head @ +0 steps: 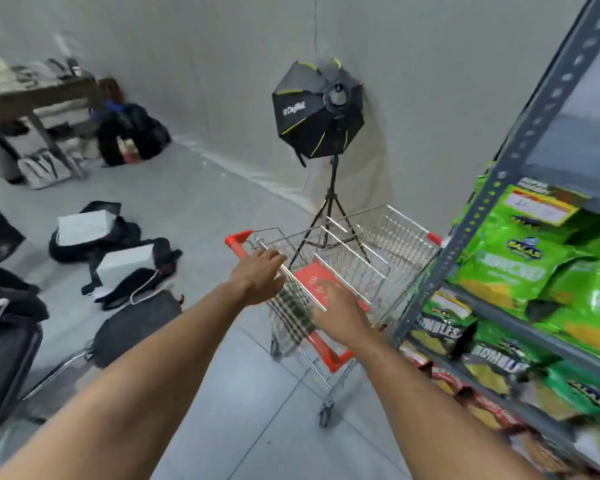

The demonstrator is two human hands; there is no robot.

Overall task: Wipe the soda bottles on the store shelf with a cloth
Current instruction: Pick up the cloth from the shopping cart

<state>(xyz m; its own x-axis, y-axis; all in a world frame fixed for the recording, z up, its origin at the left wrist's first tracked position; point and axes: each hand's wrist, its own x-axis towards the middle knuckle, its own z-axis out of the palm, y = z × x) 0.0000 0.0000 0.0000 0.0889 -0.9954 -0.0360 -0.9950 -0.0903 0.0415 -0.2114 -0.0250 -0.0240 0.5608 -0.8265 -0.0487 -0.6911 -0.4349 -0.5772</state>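
Observation:
A checked green-and-white cloth hangs over the handle bar of a wire shopping cart with red corners. My left hand is stretched out above the cart's handle, fingers apart, and holds nothing. My right hand hovers open just right of the cloth, over the cart's red child-seat flap; the hand is blurred. No soda bottles are in view. The grey metal store shelf on the right holds green and dark snack bags.
A black softbox light on a tripod stands behind the cart against the wall. Bags, white boxes and cables lie on the floor at left. A wooden table stands at the far left. A dark chair is at the lower left.

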